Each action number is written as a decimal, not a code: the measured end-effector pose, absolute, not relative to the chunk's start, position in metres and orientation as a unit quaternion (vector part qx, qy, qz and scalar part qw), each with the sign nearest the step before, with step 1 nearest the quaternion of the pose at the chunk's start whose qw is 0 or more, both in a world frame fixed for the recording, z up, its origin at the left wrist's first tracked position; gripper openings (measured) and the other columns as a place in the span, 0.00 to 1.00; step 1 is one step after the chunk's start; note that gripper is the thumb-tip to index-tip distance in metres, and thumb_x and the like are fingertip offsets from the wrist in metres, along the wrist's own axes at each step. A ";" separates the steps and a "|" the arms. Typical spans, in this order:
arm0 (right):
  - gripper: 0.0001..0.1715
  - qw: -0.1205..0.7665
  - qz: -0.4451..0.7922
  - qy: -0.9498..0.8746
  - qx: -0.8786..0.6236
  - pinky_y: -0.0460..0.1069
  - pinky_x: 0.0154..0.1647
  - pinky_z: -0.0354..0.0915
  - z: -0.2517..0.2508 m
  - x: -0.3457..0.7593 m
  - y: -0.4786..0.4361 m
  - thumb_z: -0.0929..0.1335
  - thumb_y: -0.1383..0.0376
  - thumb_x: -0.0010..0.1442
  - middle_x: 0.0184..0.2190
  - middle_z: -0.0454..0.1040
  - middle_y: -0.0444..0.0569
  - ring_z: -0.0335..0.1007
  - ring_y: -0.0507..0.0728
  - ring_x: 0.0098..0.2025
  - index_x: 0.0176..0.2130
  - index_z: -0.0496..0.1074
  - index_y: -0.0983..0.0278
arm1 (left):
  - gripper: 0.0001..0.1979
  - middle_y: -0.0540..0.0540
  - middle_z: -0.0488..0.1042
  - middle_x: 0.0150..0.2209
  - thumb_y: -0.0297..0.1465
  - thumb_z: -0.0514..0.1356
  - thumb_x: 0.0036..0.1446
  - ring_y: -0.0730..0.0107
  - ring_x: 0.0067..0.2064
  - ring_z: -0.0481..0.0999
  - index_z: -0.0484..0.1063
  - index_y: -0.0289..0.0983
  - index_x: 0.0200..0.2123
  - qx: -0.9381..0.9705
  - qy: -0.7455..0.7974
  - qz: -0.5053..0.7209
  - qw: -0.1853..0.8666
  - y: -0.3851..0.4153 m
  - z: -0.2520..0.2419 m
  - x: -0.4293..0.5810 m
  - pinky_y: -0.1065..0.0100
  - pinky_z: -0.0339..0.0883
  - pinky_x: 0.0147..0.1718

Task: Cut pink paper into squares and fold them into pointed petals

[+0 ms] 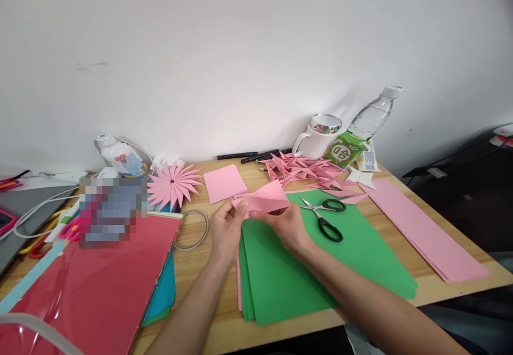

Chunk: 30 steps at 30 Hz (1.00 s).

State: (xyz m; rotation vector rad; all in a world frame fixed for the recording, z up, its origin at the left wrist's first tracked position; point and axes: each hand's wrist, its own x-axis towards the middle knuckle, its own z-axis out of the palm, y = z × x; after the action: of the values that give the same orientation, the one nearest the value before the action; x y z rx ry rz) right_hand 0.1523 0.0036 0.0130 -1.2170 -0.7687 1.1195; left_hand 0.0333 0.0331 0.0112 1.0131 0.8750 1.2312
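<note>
My left hand point(225, 226) and my right hand point(285, 225) both pinch a folded pink paper square point(267, 197), held just above a stack of green paper sheets point(320, 269) on the wooden table. The left fingers grip the paper's left corner; the right fingers hold its lower right edge. Black-handled scissors point(325, 217) lie on the green stack just right of my right hand. A flat pink paper square point(224, 183) lies behind my hands.
A pink paper flower point(172, 184), a heap of folded pink pieces point(306, 170), pink strips point(420, 229), a white mug point(318, 136), a water bottle point(372, 114), a green carton point(343, 149), markers point(256, 156), red plastic-wrapped paper pack point(92, 291) at left.
</note>
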 end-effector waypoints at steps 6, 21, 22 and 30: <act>0.18 0.599 0.474 -0.352 -0.541 0.54 0.36 0.71 0.017 0.152 0.002 0.79 0.58 0.30 0.25 0.78 0.49 0.75 0.62 0.32 0.24 0.76 0.64 | 0.12 0.51 0.73 0.22 0.34 0.70 0.39 0.75 0.25 0.69 0.74 0.34 0.27 0.464 0.385 0.508 0.615 0.034 0.013 0.033 0.73 0.64 0.27; 0.22 0.622 0.501 -0.325 -0.507 0.49 0.31 0.68 0.009 0.158 0.007 0.79 0.57 0.30 0.23 0.76 0.45 0.71 0.55 0.27 0.26 0.73 0.64 | 0.12 0.49 0.75 0.23 0.33 0.70 0.36 0.75 0.23 0.70 0.75 0.33 0.25 0.433 0.406 0.501 0.630 0.036 0.016 0.031 0.71 0.65 0.26; 0.21 0.622 0.501 -0.323 -0.507 0.48 0.30 0.67 0.009 0.157 0.007 0.79 0.58 0.30 0.23 0.76 0.44 0.70 0.55 0.26 0.25 0.73 0.64 | 0.12 0.49 0.75 0.22 0.33 0.70 0.36 0.74 0.23 0.70 0.75 0.33 0.24 0.440 0.407 0.498 0.626 0.036 0.016 0.031 0.71 0.65 0.25; 0.19 0.620 0.538 -0.302 -0.484 0.48 0.32 0.67 0.011 0.166 0.010 0.79 0.62 0.31 0.23 0.76 0.42 0.71 0.53 0.27 0.26 0.74 0.63 | 0.12 0.49 0.73 0.18 0.34 0.70 0.37 0.77 0.18 0.66 0.74 0.32 0.23 0.470 0.442 0.489 0.586 0.036 0.016 0.032 0.74 0.58 0.17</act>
State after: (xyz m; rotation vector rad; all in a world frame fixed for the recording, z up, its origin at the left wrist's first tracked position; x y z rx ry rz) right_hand 0.1664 0.0102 0.0108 -1.1132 -0.6935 1.2375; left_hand 0.0316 0.0363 0.0155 1.0966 1.0315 1.1404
